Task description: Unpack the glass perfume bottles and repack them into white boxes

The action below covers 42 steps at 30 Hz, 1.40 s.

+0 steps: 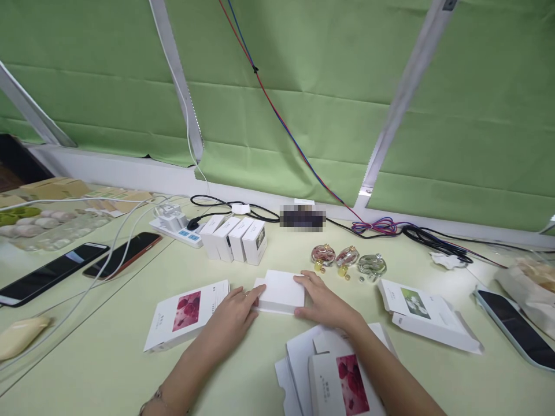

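A plain white cardboard box [284, 292] lies on the table in front of me. My left hand [238, 312] grips its left end, thumb and fingers on the edge. At its right end, my right hand [323, 300] holds on with bent fingers. Left of it rests a flat white carton with a pink flower picture [162, 318], close to my left wrist. Under my right forearm lie a similar pink-picture carton [321, 381] and white card pieces [299, 349], partly hidden by the arm.
Several small white boxes [254, 245] stand at the back beside a power strip [188, 236]. Three small glass bottles [372, 266] lie right of them with loose caps. A green-picture carton [433, 318] and phones [515, 326] flank the work area; cables run along the back.
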Tool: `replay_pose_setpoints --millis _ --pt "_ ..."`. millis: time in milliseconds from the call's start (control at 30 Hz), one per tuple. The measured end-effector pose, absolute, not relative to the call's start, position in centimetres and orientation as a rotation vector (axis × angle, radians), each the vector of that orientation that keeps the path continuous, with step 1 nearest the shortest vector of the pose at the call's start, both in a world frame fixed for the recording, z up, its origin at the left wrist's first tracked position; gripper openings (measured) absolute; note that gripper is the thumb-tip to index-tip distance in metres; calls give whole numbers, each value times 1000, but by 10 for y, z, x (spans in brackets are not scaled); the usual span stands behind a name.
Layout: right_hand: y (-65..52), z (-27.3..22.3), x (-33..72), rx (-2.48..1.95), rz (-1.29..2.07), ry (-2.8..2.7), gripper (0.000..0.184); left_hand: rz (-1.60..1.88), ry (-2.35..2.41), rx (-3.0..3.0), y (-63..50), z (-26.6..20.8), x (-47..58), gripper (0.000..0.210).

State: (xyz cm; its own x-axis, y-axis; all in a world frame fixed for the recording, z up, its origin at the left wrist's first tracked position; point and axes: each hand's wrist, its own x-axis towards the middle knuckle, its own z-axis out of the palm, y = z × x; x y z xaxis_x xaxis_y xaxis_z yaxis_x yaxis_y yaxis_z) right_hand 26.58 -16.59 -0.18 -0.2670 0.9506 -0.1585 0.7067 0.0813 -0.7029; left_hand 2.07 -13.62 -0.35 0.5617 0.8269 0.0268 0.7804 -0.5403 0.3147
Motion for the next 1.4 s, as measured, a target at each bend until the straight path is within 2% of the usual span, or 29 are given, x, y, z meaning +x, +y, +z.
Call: replay_pose_setpoints --millis 667,800,1400 --pt "-168 1 267 -1650 1020 -2042 76 394 1256 2546 -136 -9 29 24" --pt "-167 0 268 -1659 1024 -2044 79 395 1258 2547 -136 -8 30 23" --pt "-164 -20 268 -1445 869 -1916 67 379 1301 2497 -136 -8 31 25"
